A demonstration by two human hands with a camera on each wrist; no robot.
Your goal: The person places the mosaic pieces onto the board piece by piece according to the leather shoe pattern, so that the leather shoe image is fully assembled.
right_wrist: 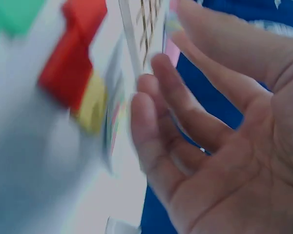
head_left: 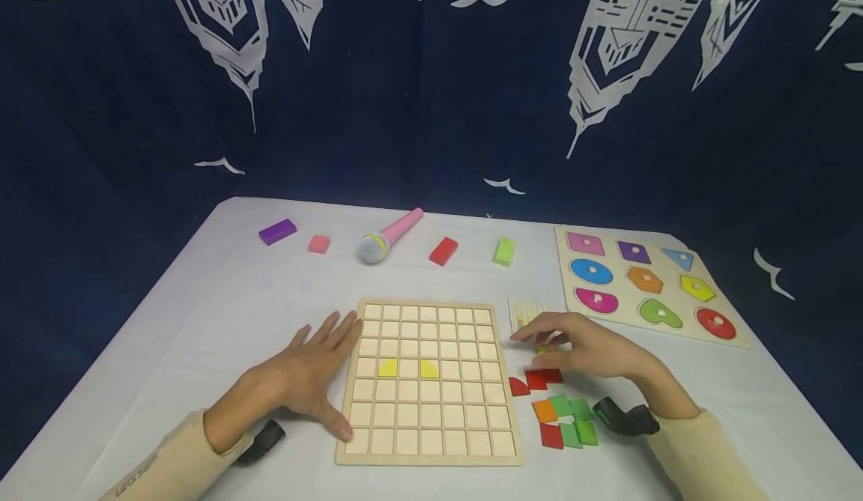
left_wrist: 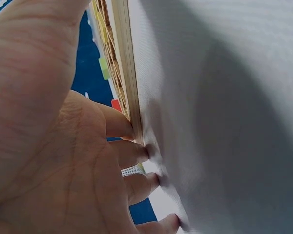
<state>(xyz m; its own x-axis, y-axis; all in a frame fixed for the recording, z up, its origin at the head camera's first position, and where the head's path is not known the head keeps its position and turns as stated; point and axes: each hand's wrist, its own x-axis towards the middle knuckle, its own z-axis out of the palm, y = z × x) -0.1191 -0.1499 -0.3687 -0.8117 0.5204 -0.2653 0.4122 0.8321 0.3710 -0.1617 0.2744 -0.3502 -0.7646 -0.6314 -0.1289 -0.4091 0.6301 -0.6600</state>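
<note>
A square wooden grid board [head_left: 431, 460] lies on the white table, with two yellow pieces [head_left: 387, 368] in one of its rows. My left hand [head_left: 306, 377] is spread along the board's left side, its thumb and fingertips at the edge. In the left wrist view those fingertips [left_wrist: 141, 154] reach the cloth beside the wooden rim. My right hand [head_left: 593, 344] hovers right of the board, fingers loosely bent and nothing between them. It partly covers a small pattern card [head_left: 522, 310] and a yellow piece [right_wrist: 93, 105] lying near red pieces [right_wrist: 68, 73].
Red, green and orange pieces [head_left: 566, 420] lie in a cluster right of the board. A knob shape puzzle [head_left: 688, 317] sits at the far right. Along the back are a pink toy microphone [head_left: 398, 230] and several coloured blocks, including a purple one [head_left: 277, 231].
</note>
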